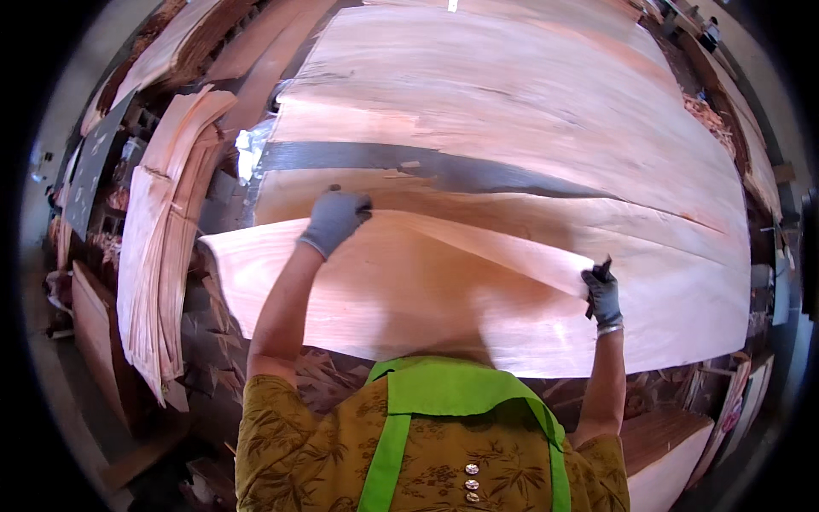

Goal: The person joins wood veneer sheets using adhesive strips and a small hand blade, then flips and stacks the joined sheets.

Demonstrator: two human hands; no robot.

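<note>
My left hand [337, 220], in a grey glove, is closed on the far edge of a thin, pale wood veneer sheet [401, 294]. Farther right, my gloved right hand [602, 294] pinches the same sheet near its right end. Some dark parts show at the right fingers; whether they are the glove or a small item I cannot make out. Between my hands the sheet's edge is lifted and slightly curled. Under and beyond it lies more veneer [665, 282], with a split running to the right. A dark strip of surface [358, 156] shows before the large far veneer sheet [495, 85].
At the left stands a bent stack of veneer strips [166, 230], with a crumpled clear plastic wrap [250, 152] near it. Wood scraps [328, 375] lie below the near edge. Thick wood pieces [665, 444] sit at the lower right, and further sheets [179, 43] at the far left.
</note>
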